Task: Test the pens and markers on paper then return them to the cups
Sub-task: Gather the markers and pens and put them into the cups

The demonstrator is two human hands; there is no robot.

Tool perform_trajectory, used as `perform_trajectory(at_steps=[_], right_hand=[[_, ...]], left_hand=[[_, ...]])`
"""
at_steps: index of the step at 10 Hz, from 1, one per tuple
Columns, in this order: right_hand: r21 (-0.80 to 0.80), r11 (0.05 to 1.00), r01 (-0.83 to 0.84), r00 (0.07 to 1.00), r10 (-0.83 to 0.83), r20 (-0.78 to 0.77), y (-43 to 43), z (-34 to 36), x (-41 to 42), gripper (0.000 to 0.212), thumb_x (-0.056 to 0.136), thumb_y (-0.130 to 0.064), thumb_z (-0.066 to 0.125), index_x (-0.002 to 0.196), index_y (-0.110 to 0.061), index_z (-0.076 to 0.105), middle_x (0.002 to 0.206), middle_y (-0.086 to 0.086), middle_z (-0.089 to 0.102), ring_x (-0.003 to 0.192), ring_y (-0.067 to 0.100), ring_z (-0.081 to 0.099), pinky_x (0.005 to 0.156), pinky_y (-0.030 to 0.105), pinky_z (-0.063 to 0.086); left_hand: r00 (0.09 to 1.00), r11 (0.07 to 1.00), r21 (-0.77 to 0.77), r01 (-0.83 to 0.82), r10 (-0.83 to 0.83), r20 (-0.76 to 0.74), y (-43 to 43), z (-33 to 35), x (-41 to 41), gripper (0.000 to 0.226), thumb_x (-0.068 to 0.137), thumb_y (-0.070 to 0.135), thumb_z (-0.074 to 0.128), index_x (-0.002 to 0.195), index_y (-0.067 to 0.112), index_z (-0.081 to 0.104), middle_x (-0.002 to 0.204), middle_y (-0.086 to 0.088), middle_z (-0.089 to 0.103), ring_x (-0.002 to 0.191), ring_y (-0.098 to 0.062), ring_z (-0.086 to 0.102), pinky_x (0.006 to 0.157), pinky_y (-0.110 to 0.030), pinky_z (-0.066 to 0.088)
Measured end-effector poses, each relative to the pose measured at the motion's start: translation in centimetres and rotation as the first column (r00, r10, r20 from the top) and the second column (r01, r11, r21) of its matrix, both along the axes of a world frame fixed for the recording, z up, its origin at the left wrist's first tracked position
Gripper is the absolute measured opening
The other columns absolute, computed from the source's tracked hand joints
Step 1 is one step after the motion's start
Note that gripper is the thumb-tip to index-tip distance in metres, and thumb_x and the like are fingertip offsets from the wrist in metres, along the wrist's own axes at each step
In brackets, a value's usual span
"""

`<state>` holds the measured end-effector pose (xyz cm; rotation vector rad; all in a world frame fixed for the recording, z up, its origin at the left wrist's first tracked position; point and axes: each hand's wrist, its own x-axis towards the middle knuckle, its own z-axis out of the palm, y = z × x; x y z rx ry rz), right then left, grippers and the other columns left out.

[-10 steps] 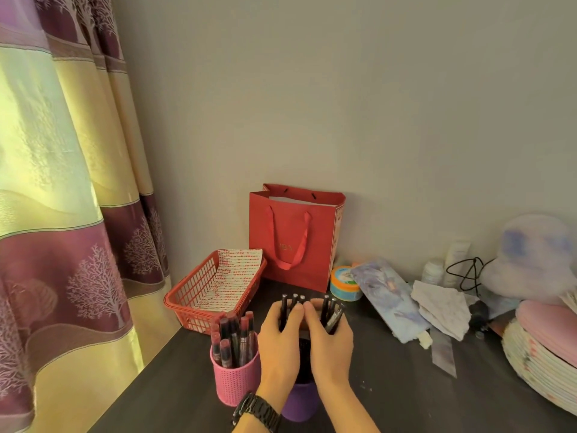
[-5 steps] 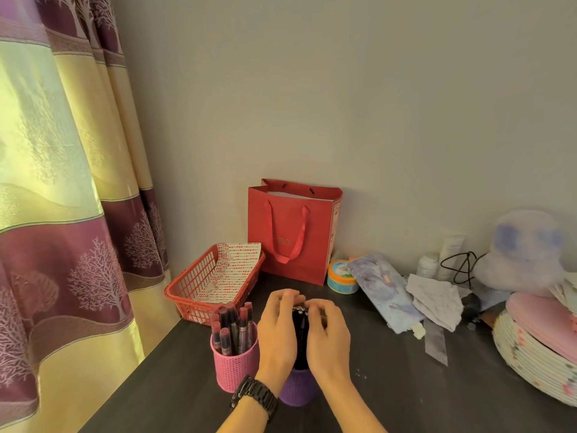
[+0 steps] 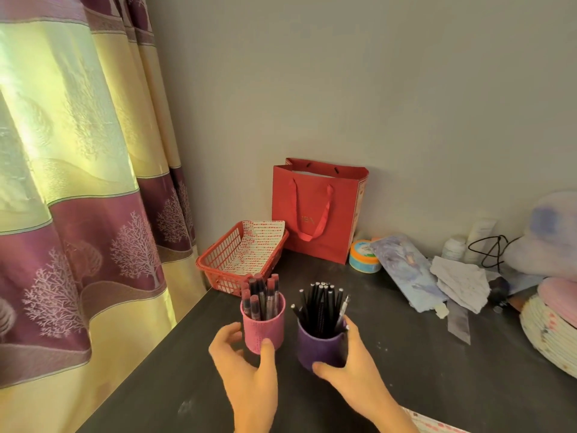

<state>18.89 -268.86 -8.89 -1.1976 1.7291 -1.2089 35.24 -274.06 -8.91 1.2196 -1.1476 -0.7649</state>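
Two cups stood side by side, slightly apart, on a dark table (image 3: pixel 421 370). The pink cup (image 3: pixel 265 328) held upright red-capped pens (image 3: pixel 260 296), and the purple cup (image 3: pixel 320 346) held black pens (image 3: pixel 321 303) that fanned outward at the rim. The left hand (image 3: pixel 246 373) was half closed round the pink cup, with the thumb on its front wall and the fingers curved beside its left wall; blur hid whether those fingers touched. The right hand (image 3: pixel 354 375) gripped the purple cup, with the thumb at the base in front and the fingers wrapped round the right side up to the rim. The table's left edge ran diagonally just beside the left hand and the pink cup, and beyond it hung a striped curtain (image 3: pixel 78 214). Directly behind the pink cup, nearly touching it, sat a red basket (image 3: pixel 218 260) at the table's far left corner, and a red paper bag (image 3: pixel 315 214) stood against the wall. Bare tabletop lay to the right of the purple cup as far as a patterned pouch (image 3: pixel 406 270), crumpled paper (image 3: pixel 462 282) and a round stack (image 3: pixel 549 335) at the right border. A round tin (image 3: pixel 363 256) stood beside the bag. A patterned sheet (image 3: pixel 437 425) showed at the lower border beside the right forearm.
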Motion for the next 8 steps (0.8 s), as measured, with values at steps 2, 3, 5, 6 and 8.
perform_trajectory(at_steps=[2, 3, 5, 6, 8], right_hand=[[0.006, 0.974, 0.228, 0.921, -0.214, -0.327, -0.9, -1.1, 2.4, 0.101, 0.065, -0.052, 0.088, 0.147, -0.023, 0.038, 0.143, -0.003, 0.040, 0.130, 0.016, 0.048, 0.104, 0.031, 0.048], [-0.014, 0.959, 0.285, 0.883, -0.268, -0.385, -1.3, -1.6, 3.2, 0.103, 0.067, -0.058, 0.085, 0.150, -0.023, 0.034, 0.147, -0.001, 0.039, 0.131, 0.017, 0.046, 0.103, 0.032, 0.048], [0.016, 0.956, 0.291, 0.868, -0.257, -0.425, -1.7, -1.1, 4.1, 0.106, 0.071, -0.063, 0.080, 0.155, -0.024, 0.027, 0.152, 0.001, 0.038, 0.137, 0.021, 0.043, 0.106, 0.037, 0.048], [0.088, 0.974, 0.209, 0.929, -0.170, -0.328, -0.8, -0.4, 3.5, 0.113, 0.070, -0.052, 0.086, 0.157, -0.025, 0.021, 0.157, 0.002, 0.033, 0.140, 0.021, 0.044, 0.111, 0.039, 0.046], [-0.001, 0.981, 0.193, 0.962, -0.189, -0.196, 4.3, 5.5, 0.9, 0.078, 0.083, -0.033, 0.081, 0.149, -0.026, 0.039, 0.139, -0.004, 0.056, 0.120, 0.011, 0.059, 0.098, 0.031, 0.050]], left_hand=[[0.879, 0.957, 0.235, 0.170, -0.255, 0.404, -2.8, -2.4, 2.1, 0.094, 0.080, 0.043, 0.078, 0.154, 0.024, 0.025, 0.149, 0.000, 0.047, 0.135, -0.018, 0.046, 0.110, -0.041, 0.044], [0.841, 0.965, 0.214, 0.148, -0.237, 0.486, -3.0, -2.8, 2.1, 0.078, 0.086, 0.046, 0.071, 0.151, 0.029, 0.030, 0.141, 0.005, 0.054, 0.124, -0.013, 0.054, 0.100, -0.033, 0.050], [0.784, 0.967, 0.193, 0.163, -0.246, 0.571, -2.8, -2.9, 2.1, 0.080, 0.092, 0.044, 0.065, 0.156, 0.019, 0.025, 0.150, 0.000, 0.048, 0.133, -0.017, 0.050, 0.107, -0.036, 0.046], [0.691, 0.970, 0.182, 0.164, -0.245, 0.680, -2.2, -3.2, 2.2, 0.087, 0.095, 0.041, 0.061, 0.159, 0.009, 0.011, 0.156, -0.008, 0.040, 0.140, -0.021, 0.042, 0.115, -0.035, 0.037], [0.348, 0.936, 0.350, 0.047, -0.344, 0.872, 0.2, -3.9, 3.3, 0.080, 0.097, 0.065, 0.013, 0.160, 0.019, -0.002, 0.168, -0.001, -0.006, 0.154, -0.019, -0.008, 0.124, -0.047, -0.004]])
